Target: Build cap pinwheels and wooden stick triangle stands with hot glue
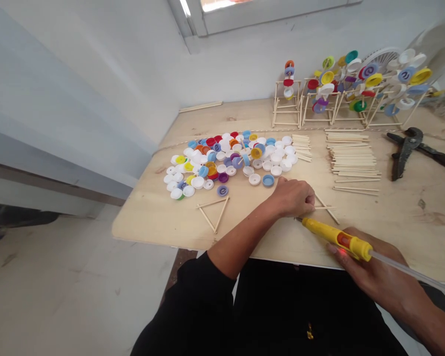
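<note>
My left hand is closed low over the table, its fingertips turned away from view. Thin wooden sticks reach out from under its fingers and cross each other. My right hand grips a yellow glue gun with a clear glue stick in its back end. A red light glows by the right fingers. The gun's nozzle points left, close to the left hand and the crossed sticks. Left of my forearm lies a triangle of wooden sticks.
Many bottle caps lie heaped beyond my left hand. Cut sticks and short sticks lie in rows. Black-handled pliers rest at right. Stick frames with cap wheels stand along the wall. The table's edge is near me.
</note>
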Demonstrator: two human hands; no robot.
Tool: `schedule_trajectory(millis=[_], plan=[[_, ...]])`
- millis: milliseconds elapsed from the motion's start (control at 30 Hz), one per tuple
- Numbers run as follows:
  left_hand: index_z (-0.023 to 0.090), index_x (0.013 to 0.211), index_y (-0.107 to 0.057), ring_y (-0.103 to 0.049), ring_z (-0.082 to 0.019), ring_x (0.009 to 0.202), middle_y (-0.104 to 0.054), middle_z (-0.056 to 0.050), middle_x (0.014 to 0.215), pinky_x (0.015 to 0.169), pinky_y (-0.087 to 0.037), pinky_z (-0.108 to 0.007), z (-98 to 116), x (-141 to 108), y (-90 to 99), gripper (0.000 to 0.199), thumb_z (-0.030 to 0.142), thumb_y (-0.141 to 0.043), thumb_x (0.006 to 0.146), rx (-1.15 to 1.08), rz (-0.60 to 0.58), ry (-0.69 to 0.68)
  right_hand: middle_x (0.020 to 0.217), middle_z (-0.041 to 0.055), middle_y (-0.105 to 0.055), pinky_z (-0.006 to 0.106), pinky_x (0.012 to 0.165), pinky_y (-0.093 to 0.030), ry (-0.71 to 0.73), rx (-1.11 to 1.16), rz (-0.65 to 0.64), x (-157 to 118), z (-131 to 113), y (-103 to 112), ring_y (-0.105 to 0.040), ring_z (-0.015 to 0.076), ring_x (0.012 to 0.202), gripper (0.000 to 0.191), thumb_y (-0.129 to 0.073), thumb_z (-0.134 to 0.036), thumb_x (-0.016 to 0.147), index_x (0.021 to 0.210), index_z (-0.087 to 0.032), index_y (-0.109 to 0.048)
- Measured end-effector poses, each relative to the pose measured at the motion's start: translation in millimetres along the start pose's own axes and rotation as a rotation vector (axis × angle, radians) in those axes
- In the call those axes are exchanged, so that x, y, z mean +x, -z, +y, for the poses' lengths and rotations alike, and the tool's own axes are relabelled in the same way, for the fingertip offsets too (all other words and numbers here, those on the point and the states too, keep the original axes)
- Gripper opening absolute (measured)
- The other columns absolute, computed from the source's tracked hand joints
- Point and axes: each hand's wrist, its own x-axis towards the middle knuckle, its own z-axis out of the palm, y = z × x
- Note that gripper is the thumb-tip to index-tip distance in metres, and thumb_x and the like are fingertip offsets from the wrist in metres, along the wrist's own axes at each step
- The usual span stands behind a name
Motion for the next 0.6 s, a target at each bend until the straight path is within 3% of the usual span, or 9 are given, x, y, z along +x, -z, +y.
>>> schedule_trajectory(millis=[400,600], plan=[[0.019,0.068,-0.067,-0.06,-0.017,0.074,-0.067,0.001,0.072,0.073,-0.036,-0.034,-1,0,-1.9,0.011,0.02,-0.056,0.071,0.015,0.022,-0.009,0.063,-0.0006,-0.057,0.024,0.051,-0.042,0.001,0.021,-0.021,-1,1,0,-0.055,0.0134,0.055,0.027,-0.045,-0.045,0.087,0.075,-0.022,-0.055],[0.019,0.068,-0.066,-0.06,-0.017,0.075,-0.067,0.001,0.072,0.071,-0.036,-0.031,-1,1,-1.3,0.011,0.021,-0.056,0.072,0.007,0.011,-0.011,0.06,-0.0022,-0.058,0.023,0.048,-0.043,-0.002,0.084,-0.005,0,0,10,-0.055,0.0119,0.05,0.028,-0.048,-0.047,0.086,0.073,-0.023,-0.054]])
